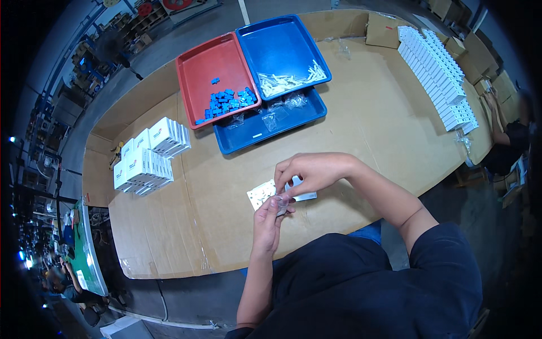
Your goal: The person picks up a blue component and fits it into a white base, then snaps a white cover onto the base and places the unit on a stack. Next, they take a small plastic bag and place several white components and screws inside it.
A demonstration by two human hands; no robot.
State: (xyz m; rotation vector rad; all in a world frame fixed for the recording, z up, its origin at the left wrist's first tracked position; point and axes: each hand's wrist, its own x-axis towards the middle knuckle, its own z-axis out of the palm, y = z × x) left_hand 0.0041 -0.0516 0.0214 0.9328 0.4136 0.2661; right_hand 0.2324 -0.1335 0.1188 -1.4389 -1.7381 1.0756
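Near the front of the cardboard-covered table, my left hand [267, 225] is closed around a small clear plastic bag [282, 203]. My right hand [314, 169] arches over it from the right, its fingers pinched together at the bag's upper end. Whatever sits between those fingertips is too small to make out. Beneath and behind the hands lies a white printed sheet or flat box [258, 195]. Another white flat piece [306, 196] shows to its right, partly covered by my right hand.
Ahead are a red tray [189, 73] of blue pieces and a blue tray [276, 42] of white sticks, above a lower blue tray [237, 144] with clear bags. White boxes are stacked at left [149, 161] and far right [437, 79]. A co-worker [511, 135] sits at right.
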